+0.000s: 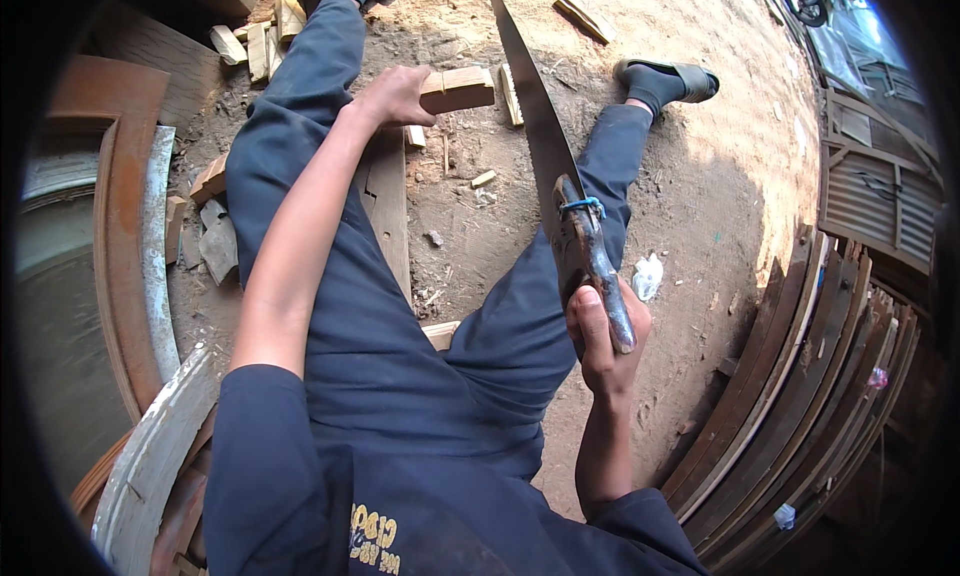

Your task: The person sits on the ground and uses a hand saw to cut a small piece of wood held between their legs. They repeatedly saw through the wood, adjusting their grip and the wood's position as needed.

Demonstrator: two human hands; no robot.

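My left hand [398,98] grips a short, pale wooden block [460,90] at its left end, over a long weathered board [385,206] lying between my legs. My right hand [607,336] is closed on the worn handle of a handsaw [536,106], a blue cord tied around the handle near the blade. The saw points up and away from me, its blade to the right of the block and apart from it.
Wood offcuts [258,51] lie on the dirt ground around my outstretched legs. A wooden frame [137,176] and peeling boards [150,466] stand at left. Stacked planks [760,396] and a corrugated panel [890,201] line the right side. A white crumpled scrap [648,276] lies near my right leg.
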